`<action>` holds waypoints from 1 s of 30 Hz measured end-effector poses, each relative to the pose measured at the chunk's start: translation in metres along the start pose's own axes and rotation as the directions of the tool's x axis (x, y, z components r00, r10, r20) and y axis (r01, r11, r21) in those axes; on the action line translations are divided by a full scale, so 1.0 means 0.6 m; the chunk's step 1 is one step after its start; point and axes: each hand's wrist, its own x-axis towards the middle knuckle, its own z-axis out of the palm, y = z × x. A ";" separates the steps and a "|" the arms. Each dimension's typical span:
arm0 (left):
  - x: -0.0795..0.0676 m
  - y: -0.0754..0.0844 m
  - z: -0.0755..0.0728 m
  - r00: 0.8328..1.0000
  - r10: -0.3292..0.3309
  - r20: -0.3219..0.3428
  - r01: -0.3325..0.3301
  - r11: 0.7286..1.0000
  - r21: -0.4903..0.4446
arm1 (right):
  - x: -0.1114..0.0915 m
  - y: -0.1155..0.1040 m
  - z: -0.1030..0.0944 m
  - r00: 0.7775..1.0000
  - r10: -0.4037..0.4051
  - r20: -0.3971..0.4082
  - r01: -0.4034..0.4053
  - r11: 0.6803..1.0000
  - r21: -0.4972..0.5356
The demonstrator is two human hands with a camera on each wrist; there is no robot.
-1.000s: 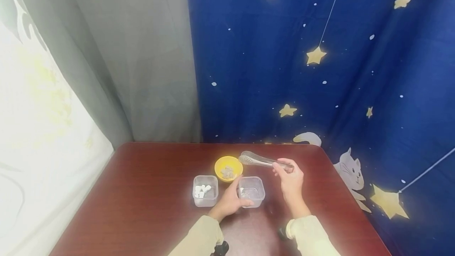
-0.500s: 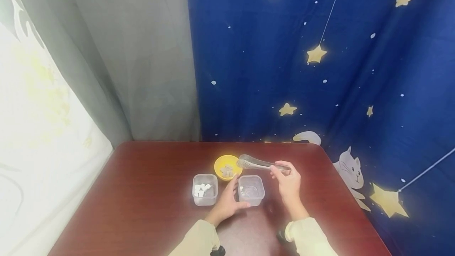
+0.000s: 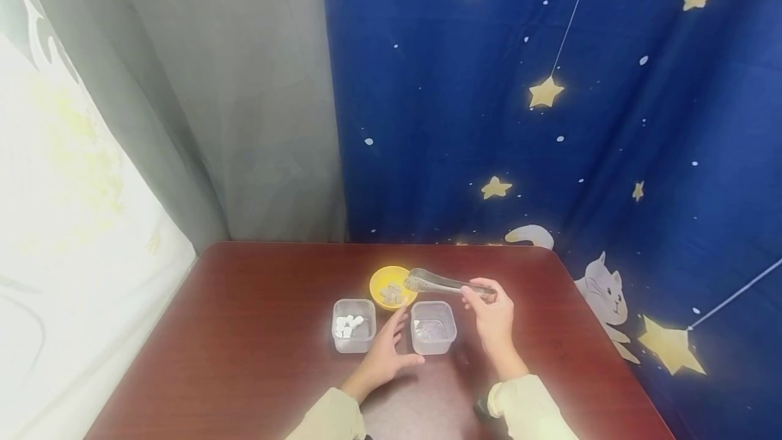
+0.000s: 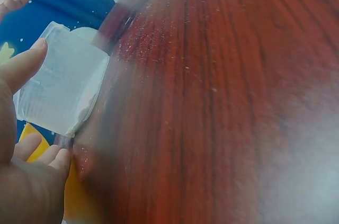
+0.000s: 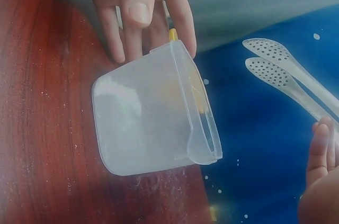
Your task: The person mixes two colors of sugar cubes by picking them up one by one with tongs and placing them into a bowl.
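1) Possible fault: the metal tongs (image 3: pixel 423 282), tips overlapping the 2 o'clock rim of the yellow bowl (image 3: pixel 376 289) in the head view, might knock that rim if lowered short of the greyish pieces (image 3: pixel 392 293);
2) Right hand (image 3: pixel 496 318): thumb and fingers pinch the tongs' handle; tips slightly apart, nothing visible between them;
3) Left hand (image 3: pixel 382 357): fingers spread, gripping nothing; clear container (image 3: pixel 434 346) just beside, at 2 o'clock

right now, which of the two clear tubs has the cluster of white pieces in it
The tub left of the left hand: several white pieces sit bunched inside it. The other tub, right of that hand, shows no such cluster.
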 end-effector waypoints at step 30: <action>-0.067 0.010 -0.052 0.994 0.011 0.112 0.006 0.988 -0.153 | -0.007 0.007 0.015 0.996 0.053 0.066 -0.049 0.997 -0.052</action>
